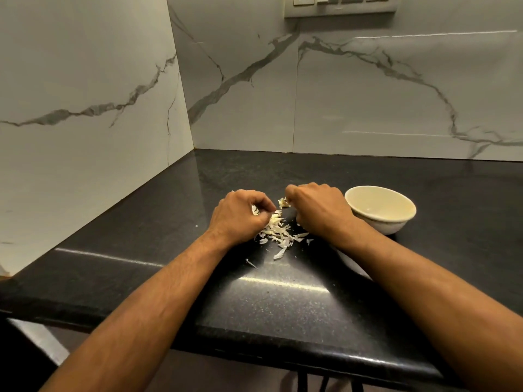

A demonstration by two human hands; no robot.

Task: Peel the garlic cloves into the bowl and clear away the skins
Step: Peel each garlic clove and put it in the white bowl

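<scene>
Pale, papery garlic skins lay in a loose heap on the black speckled counter, between the two hands, with a few stray flakes scattered toward the near edge. The left hand rested at the heap's left side, knuckles up, its fingers curled inward and pinching skins at the top of the pile. The right hand sat just right of the heap, likewise knuckles up, its fingers curled and pinching a small pale piece of garlic at its left edge; whether this piece was a clove or only skin could not be told. The two hands were near each other but apart.

A cream bowl stood upright on the counter just right of the right hand, close to the wrist. Its visible interior showed only a glossy cream surface with a small highlight; no cloves could be made out in it, though the near wall hid part of the bottom. A white object lay on the counter under the right forearm, mostly hidden, its kind unclear.

White marble-veined wall panels enclosed the counter at the back and left, and a switch plate was mounted at the upper edge.
</scene>
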